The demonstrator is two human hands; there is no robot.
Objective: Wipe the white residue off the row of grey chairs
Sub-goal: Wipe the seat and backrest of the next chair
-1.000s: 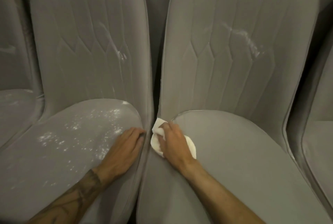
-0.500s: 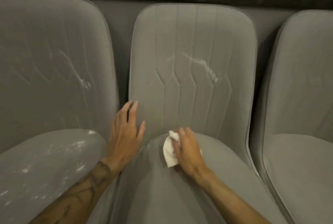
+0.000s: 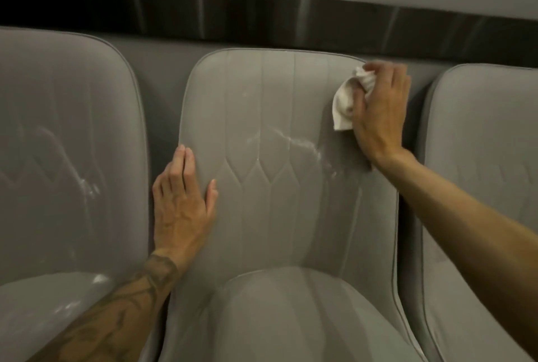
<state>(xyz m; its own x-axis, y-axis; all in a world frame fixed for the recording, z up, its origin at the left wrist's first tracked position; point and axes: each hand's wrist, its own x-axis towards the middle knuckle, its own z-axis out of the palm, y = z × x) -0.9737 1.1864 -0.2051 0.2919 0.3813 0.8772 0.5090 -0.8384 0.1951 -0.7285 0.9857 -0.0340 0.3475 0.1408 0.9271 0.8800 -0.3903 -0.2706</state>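
Three grey padded chairs stand side by side. The middle chair (image 3: 262,99) carries a streak of white residue (image 3: 302,146) across its backrest. My right hand (image 3: 378,111) holds a crumpled white cloth (image 3: 346,102) against the upper right corner of that backrest, just above the streak. My left hand (image 3: 180,198) lies flat with straight fingers on the backrest's left edge. The left chair (image 3: 58,134) has white marks on its backrest (image 3: 87,187) and specks on its seat (image 3: 67,309).
The right chair (image 3: 480,143) stands close beside the middle one, with my right forearm crossing the gap. A dark band (image 3: 262,20) runs along the wall behind the chair tops. Narrow dark gaps separate the chairs.
My right hand lifted the cloth from the middle chair's seat up to the top right of its backrest. My left hand moved from the seat gap onto the backrest's left edge. The view tilted upward.
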